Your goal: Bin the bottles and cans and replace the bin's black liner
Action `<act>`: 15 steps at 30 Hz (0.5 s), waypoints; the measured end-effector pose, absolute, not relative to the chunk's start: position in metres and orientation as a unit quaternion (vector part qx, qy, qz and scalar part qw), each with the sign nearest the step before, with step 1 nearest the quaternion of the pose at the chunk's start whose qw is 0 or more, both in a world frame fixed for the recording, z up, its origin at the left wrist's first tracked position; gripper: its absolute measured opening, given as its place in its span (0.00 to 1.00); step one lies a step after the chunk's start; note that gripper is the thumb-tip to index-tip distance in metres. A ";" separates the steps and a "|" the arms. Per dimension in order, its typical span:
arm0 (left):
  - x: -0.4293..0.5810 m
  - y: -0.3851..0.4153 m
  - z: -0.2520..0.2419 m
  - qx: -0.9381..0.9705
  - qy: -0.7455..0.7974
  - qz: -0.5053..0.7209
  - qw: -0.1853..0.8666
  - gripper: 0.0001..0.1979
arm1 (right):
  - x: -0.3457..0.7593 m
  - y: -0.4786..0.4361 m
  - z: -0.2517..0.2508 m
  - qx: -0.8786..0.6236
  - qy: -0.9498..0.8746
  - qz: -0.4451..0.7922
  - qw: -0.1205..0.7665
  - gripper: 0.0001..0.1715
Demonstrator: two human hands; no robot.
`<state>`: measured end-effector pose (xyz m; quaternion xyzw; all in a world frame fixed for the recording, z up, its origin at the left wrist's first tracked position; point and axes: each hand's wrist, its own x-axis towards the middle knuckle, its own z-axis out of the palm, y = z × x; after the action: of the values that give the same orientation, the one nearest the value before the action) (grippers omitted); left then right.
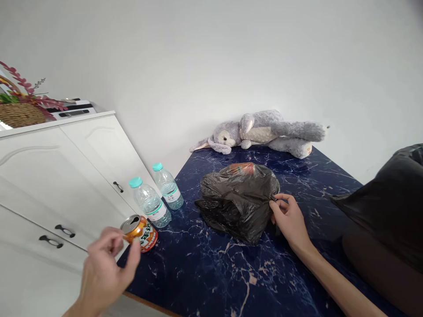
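Closest of all is the person's left hand [105, 266], fingers half curled and thumb apart, right up against the near left side of an orange drink can [148, 235]. From here I can't tell whether it actually grips it. The can stands upright, its top opened, at the left edge of the blue marbled desk [198, 277]. The right hand [288, 218] pinches the gathered right edge of a black plastic bag [231, 204], which lies on the desk to the can's right; something orange-red [243, 168] shows through its far side. Just behind the can stand two turquoise-capped water bottles [155, 209]. Farther back, a grey plush rabbit [261, 132] lies on its side along the wall. Another black bag [390, 207] bulges at the right, and white cabinets [99, 149] stand at the left.
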<state>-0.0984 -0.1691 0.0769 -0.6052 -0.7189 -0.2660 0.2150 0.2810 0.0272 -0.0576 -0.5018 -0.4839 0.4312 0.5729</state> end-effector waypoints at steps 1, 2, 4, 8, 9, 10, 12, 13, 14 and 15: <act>-0.087 -0.169 0.072 -0.658 -0.675 -0.271 0.194 0.08 | 0.281 0.027 -0.057 -0.498 -0.480 0.436 0.575 0.24; -0.074 -0.166 0.068 -0.703 -0.637 -0.266 0.173 0.04 | 0.281 0.028 -0.055 -0.495 -0.476 0.442 0.577 0.23; -0.044 -0.155 0.062 -0.772 -0.576 -0.250 0.100 0.08 | 0.280 0.028 -0.052 -0.486 -0.467 0.455 0.582 0.24; 0.009 -0.110 0.047 -0.812 -0.513 -0.255 -0.114 0.18 | 0.280 0.028 -0.045 -0.469 -0.445 0.486 0.588 0.25; 0.018 -0.094 0.041 -0.822 -0.497 -0.241 -0.138 0.19 | 0.281 0.029 -0.043 -0.464 -0.438 0.495 0.590 0.25; 0.026 -0.078 0.034 -0.829 -0.490 -0.232 -0.138 0.21 | 0.281 0.029 -0.042 -0.458 -0.430 0.505 0.592 0.25; 0.036 -0.044 0.018 -0.845 -0.491 -0.196 -0.078 0.23 | 0.283 0.031 -0.040 -0.444 -0.411 0.526 0.598 0.24; 0.040 -0.028 0.011 -0.849 -0.491 -0.186 -0.062 0.23 | 0.284 0.032 -0.039 -0.435 -0.400 0.538 0.601 0.24; 0.043 -0.012 0.004 -0.852 -0.488 -0.182 -0.051 0.24 | 0.285 0.033 -0.037 -0.424 -0.390 0.551 0.604 0.23; 0.046 0.003 -0.002 -0.856 -0.483 -0.178 -0.038 0.24 | 0.285 0.034 -0.036 -0.412 -0.380 0.566 0.604 0.23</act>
<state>0.0462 0.0035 -0.0019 -0.8565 -0.4831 -0.1776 -0.0379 0.2854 0.0339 -0.0356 -0.4124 -0.3800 0.5659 0.6044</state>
